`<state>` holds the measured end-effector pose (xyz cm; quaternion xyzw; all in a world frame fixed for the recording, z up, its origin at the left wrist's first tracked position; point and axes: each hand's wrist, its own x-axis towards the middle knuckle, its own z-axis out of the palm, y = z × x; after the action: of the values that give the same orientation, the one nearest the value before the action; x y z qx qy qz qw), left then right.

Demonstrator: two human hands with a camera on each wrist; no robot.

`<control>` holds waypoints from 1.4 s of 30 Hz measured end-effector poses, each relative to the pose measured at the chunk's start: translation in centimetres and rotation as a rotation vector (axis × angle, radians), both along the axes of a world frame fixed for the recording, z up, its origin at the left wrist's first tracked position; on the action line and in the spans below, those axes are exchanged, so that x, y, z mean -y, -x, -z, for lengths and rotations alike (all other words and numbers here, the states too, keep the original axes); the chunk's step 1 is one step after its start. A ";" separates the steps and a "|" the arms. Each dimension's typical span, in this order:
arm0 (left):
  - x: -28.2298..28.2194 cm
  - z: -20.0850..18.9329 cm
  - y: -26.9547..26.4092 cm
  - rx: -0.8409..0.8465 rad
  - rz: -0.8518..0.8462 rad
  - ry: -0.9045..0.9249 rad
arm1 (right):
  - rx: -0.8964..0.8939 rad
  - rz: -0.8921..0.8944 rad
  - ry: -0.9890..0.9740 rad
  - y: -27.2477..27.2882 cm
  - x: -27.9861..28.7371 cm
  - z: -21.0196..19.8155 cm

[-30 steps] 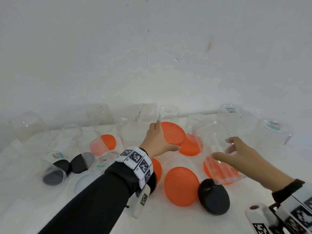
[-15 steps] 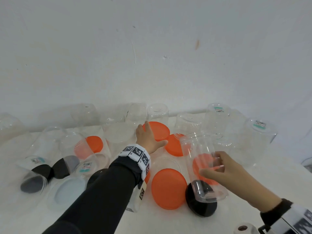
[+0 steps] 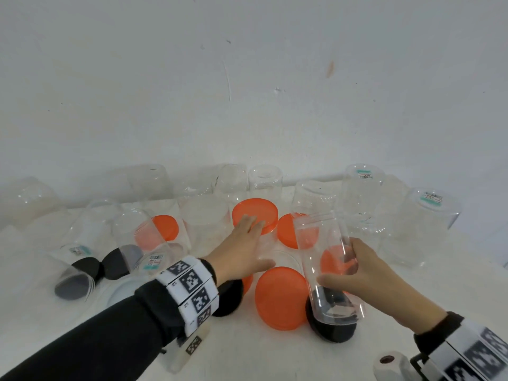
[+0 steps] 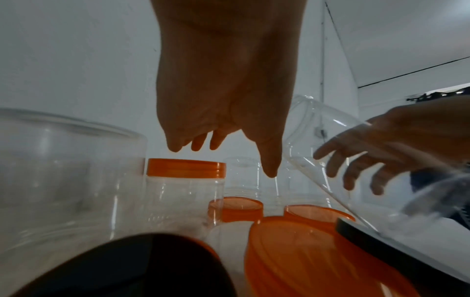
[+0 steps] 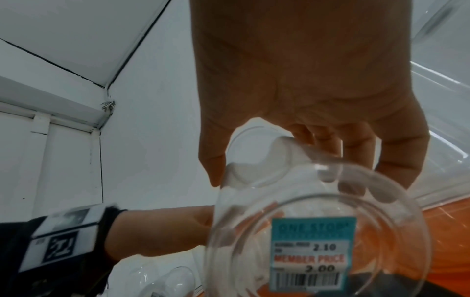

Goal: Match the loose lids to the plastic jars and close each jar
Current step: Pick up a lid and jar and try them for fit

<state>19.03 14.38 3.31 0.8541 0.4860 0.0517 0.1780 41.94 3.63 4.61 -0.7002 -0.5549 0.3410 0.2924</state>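
My right hand (image 3: 339,264) grips a tall clear jar (image 3: 321,243) round its middle. The jar is tilted, mouth up and away, and its base with a price label (image 5: 312,253) hangs over a black lid (image 3: 332,329). My left hand (image 3: 258,240) reaches forward with straight fingers. In the left wrist view its fingertips (image 4: 175,147) hang just above an orange lid (image 4: 187,167) that sits on a clear jar (image 4: 183,201), and it holds nothing. A large loose orange lid (image 3: 280,298) lies between my hands.
Several clear jars stand upside down or lie on their sides along the white wall (image 3: 247,105). More orange lids (image 3: 287,229) and black lids (image 3: 115,265) lie among them on the white table (image 3: 275,358). A black lid (image 3: 228,298) sits under my left wrist.
My right hand has drawn the clear jar nearer and stood it more upright, so its base is now over the black lid. My left hand has stayed at the orange lid.
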 end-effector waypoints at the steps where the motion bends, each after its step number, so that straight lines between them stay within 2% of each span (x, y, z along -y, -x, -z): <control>1: 0.6 0.3 0.7 0.003 0.031 -0.013 | -0.007 -0.014 0.003 0.0 0.1 0.0; 4: 2.0 1.0 3.2 -0.047 0.088 -0.039 | -0.023 -0.051 0.008 0.5 0.3 0.0; 8: 3.4 1.9 5.7 -0.198 0.091 -0.040 | -0.065 -0.074 0.005 1.4 0.4 0.2; 11: 4.0 2.4 6.8 -0.311 0.067 0.015 | -0.122 -0.126 0.019 2.5 0.4 0.1; 13: 4.2 2.7 7.3 -0.304 0.039 0.060 | -0.164 -0.161 0.026 3.4 0.4 -0.1; 21: 4.7 2.9 8.0 -0.027 -0.077 0.103 | -0.194 -0.312 0.059 7.1 0.8 -0.3; 27: 4.3 0.2 10.0 0.281 -0.273 0.029 | -0.090 -0.333 -0.006 9.2 0.6 -0.8; 30: 4.6 -1.4 11.1 0.394 -0.320 0.017 | -0.022 -0.361 -0.051 10.4 0.4 -1.2; 34: 5.1 -3.0 12.5 0.558 -0.372 0.044 | -0.040 -0.407 -0.075 12.4 0.2 -0.9; 42: 5.6 -4.2 15.2 0.720 -0.494 0.079 | -0.101 -0.500 0.007 15.0 -0.5 0.9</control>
<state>3.86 8.76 7.56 0.6322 0.5843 0.3685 0.3509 26.91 4.14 3.70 -0.5244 -0.6942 0.4391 0.2240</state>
